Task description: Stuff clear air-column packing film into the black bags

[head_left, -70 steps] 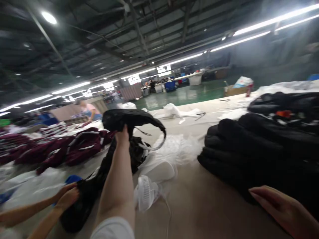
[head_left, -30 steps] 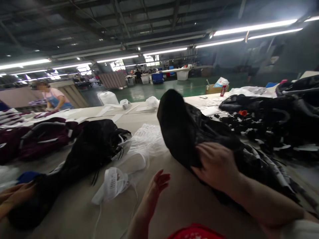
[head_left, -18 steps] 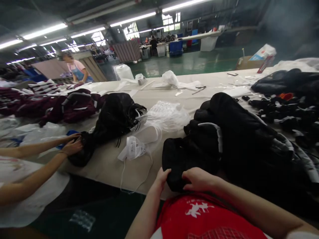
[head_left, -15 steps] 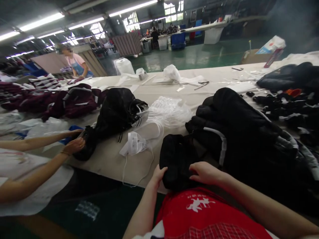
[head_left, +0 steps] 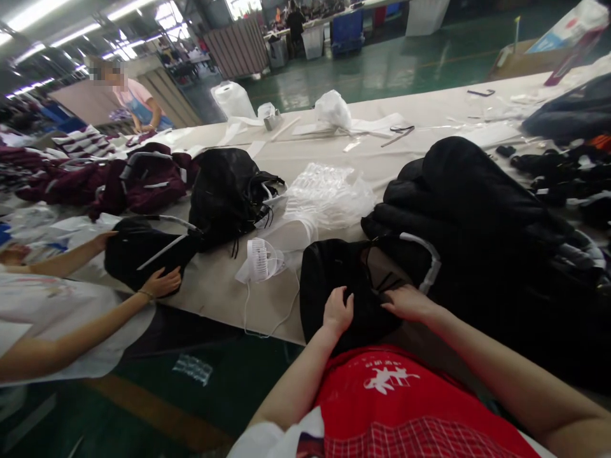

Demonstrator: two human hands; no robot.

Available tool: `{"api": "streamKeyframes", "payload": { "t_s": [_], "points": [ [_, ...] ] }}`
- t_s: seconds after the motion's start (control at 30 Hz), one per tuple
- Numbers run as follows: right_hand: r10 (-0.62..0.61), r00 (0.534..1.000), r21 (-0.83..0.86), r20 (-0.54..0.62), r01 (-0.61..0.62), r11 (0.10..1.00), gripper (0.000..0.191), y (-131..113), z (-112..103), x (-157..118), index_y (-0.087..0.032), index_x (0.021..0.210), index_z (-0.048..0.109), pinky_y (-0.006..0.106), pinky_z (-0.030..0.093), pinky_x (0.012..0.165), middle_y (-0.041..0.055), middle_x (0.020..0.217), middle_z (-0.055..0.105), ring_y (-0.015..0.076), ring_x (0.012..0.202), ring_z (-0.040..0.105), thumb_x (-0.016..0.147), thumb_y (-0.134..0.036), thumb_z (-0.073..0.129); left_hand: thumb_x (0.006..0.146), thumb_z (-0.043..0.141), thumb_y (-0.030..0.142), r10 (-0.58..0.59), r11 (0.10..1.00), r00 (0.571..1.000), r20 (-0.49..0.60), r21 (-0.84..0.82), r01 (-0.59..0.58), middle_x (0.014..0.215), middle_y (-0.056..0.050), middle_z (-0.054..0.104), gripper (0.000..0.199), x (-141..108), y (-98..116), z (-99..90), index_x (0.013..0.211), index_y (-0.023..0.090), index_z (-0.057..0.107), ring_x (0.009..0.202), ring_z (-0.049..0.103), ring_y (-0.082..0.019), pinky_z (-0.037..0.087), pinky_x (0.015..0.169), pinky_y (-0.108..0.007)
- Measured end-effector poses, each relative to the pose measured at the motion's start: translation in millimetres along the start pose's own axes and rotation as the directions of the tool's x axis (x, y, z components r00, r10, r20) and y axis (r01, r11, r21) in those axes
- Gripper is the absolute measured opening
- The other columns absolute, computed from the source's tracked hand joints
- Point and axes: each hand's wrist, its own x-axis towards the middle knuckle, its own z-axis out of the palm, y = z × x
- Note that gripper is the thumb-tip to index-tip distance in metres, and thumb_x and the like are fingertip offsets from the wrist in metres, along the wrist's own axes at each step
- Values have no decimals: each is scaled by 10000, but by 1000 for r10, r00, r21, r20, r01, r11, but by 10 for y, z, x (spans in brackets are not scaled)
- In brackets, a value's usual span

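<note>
A black bag (head_left: 317, 286) lies at the table's near edge, in front of the red apron. My left hand (head_left: 338, 310) rests on its near side with fingers curled against the fabric; whether it pinches any cloth is too small to tell. On the bag's right side, my right hand (head_left: 405, 302) has its fingertips closed at the opening, near thin black cords. What those fingertips hold is hidden. Behind that hand curves a handle (head_left: 433, 270) wrapped in pale material.
A large pile of black bags (head_left: 477, 210) fills the right. Left of the bag stand a small white fan (head_left: 260, 259) with a cord and clear plastic bags (head_left: 329, 194). A co-worker's hand (head_left: 165, 282) touches another black bag (head_left: 138, 248) at the left.
My left hand has moved from the bag's left edge onto its near face. The bag now lies wider, its opening showing. The co-worker's bag has been spread out, and the view has tilted down.
</note>
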Motion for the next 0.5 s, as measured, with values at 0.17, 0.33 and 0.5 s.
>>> {"api": "streamKeyframes", "payload": {
  "t_s": [0.17, 0.33, 0.5],
  "points": [
    [-143, 987, 29, 77, 141, 990, 464, -558, 200, -94, -165, 1344, 493, 392, 489, 683, 191, 977, 703, 335, 874, 680, 917, -312, 389, 479, 883, 324, -454, 865, 890, 47, -215, 453, 1078, -250, 648, 584, 293, -6, 261, 948, 95, 620, 1193, 514, -409, 382, 995, -424],
    [-234, 972, 99, 2, 233, 968, 393, -856, 204, -148, -172, 1195, 595, 374, 487, 684, 154, 899, 711, 302, 817, 682, 932, -335, 353, 542, 793, 170, -503, 709, 855, 128, -505, 492, 759, -114, 680, 242, 382, -188, 122, 680, 148, 596, 981, 635, -299, 482, 808, -320],
    [-51, 997, 432, -65, 74, 899, 451, -657, 467, 6, -142, 996, 685, 359, 466, 858, 139, 1050, 687, 257, 978, 630, 961, -406, 321, 746, 645, 361, -483, 578, 857, 179, -671, 465, 805, -68, 691, 308, 303, -278, -108, 950, 132, 609, 740, 665, -179, 532, 711, -308]
  ]
}}
